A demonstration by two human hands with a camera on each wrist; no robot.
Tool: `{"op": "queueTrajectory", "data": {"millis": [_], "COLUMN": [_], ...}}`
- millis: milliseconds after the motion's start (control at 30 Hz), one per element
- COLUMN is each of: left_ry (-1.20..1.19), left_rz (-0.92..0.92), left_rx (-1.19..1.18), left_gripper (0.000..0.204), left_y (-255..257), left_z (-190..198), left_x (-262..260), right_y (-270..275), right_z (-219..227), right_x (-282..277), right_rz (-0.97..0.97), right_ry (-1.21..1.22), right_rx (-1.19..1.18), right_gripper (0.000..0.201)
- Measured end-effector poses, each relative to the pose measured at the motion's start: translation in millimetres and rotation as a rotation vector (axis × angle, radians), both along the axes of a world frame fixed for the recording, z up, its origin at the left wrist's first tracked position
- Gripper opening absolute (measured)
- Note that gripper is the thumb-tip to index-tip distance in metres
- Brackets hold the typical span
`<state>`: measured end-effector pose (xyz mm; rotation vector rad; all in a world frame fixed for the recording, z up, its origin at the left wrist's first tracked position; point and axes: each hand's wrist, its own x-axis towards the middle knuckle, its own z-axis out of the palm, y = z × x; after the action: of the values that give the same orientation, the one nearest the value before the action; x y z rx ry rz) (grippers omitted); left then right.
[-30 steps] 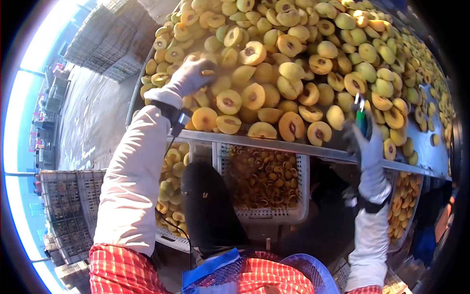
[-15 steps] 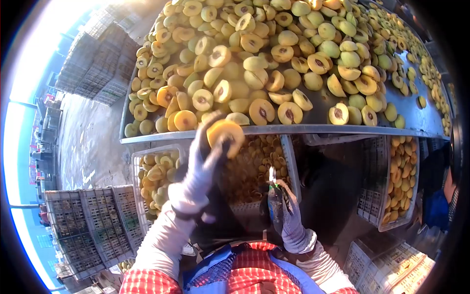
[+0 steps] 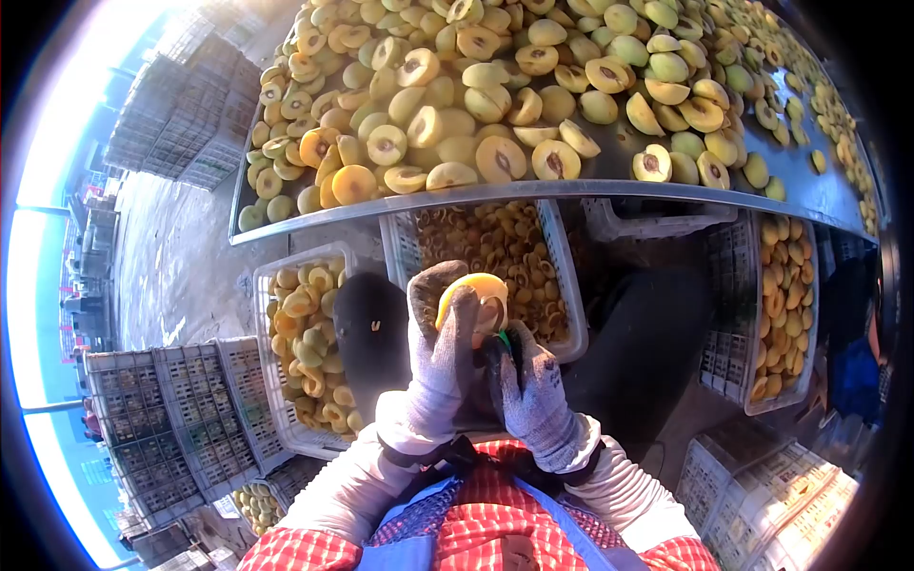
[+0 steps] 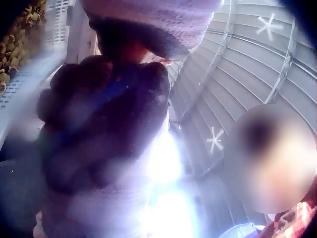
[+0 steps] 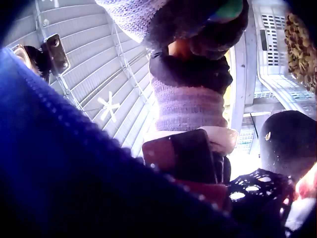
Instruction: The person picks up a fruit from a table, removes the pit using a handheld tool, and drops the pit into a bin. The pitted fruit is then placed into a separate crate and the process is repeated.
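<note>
In the head view both gloved hands meet over the lap. My left hand (image 3: 440, 333) grips a yellow peach half (image 3: 487, 285) between thumb and fingers, its cut face with the brown centre turned towards the right. Close against its lower side, my right hand (image 3: 535, 390) holds a green-handled tool (image 3: 503, 337); the tool's metal tip is hidden at the fruit. The right wrist view shows the green handle (image 5: 229, 11) above dark glove fingers, while the left wrist view has mostly blurred dark glove fingers (image 4: 109, 109).
A metal-edged table (image 3: 476, 198) heaped with halved peaches stands ahead. Beneath its edge sits a white crate (image 3: 578, 333) of brownish small pieces. Crates of peach halves stand left (image 3: 262, 333) and right (image 3: 728, 333), with stacked crates (image 3: 176, 409) further left.
My left hand has come from the heap down to the lap with a peach half. The right hand has moved left from the table edge, bringing the green-handled tool to the fruit.
</note>
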<state>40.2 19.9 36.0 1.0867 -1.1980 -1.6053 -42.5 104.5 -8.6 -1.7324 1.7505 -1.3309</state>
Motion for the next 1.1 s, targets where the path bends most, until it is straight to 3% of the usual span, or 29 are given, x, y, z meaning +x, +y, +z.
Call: {"op": "queueTrajectory", "data": {"millis": [100,300,433,467,600,700,733,900,967,1033,1067,1100], "left_ry": [-0.045,-0.086,-0.021,0.003,-0.107,-0.210,-0.249,0.041,0.115,0.094,0.107,0.118], "left_rz": [-0.011,-0.032,0.030,0.041,0.030,-0.037,-0.067,-0.227,-0.307,-0.350,-0.357,-0.367], "left_rx": [-0.094,-0.138,-0.249,-0.180,-0.492,-0.423,-0.455,0.032,0.166,0.222,0.152,0.084], "left_gripper": [0.035,0.033,0.038,0.043,0.040,0.035,0.033,0.043,0.042,0.039,0.038,0.037], "left_y": [3.8,9.7,13.4,16.4,11.8,9.8,8.2,5.7,-1.1,-6.9,-9.2,-11.1], "left_z": [-6.7,-10.8,-8.7,1.0,0.2,0.5,-0.4,5.4,3.1,3.2,0.5,-5.0], "left_x": [0.2,-5.1,-13.1,-16.9,-14.0,-9.0,-7.4,-10.6,-11.1,-8.0,-6.2,-4.0], "right_y": [10.8,12.3,7.6,8.7,2.2,11.6,15.3,27.1,28.0,31.5,29.8,32.2], "right_z": [-6.2,-11.9,6.0,11.2,14.5,-1.0,-3.5,-21.9,-24.9,-38.1,-46.4,-52.1], "right_x": [8.4,6.0,3.6,5.5,3.7,6.3,6.4,10.7,10.9,17.6,22.9,23.1], "right_rz": [-0.143,-0.143,-0.176,-0.185,-0.133,-0.145,-0.121,-0.115,-0.052,0.004,0.028,0.148], "right_ry": [0.326,0.235,0.026,-0.004,-0.120,0.120,0.056,-0.103,-0.358,-0.358,-0.228,-0.480], "right_rx": [-0.137,-0.175,-0.113,-0.072,-0.132,-0.184,-0.145,-0.120,-0.024,0.048,0.068,0.139], "right_gripper": [0.026,0.028,0.030,0.031,0.030,0.034,0.036,0.040,0.040,0.039,0.039,0.036]}}
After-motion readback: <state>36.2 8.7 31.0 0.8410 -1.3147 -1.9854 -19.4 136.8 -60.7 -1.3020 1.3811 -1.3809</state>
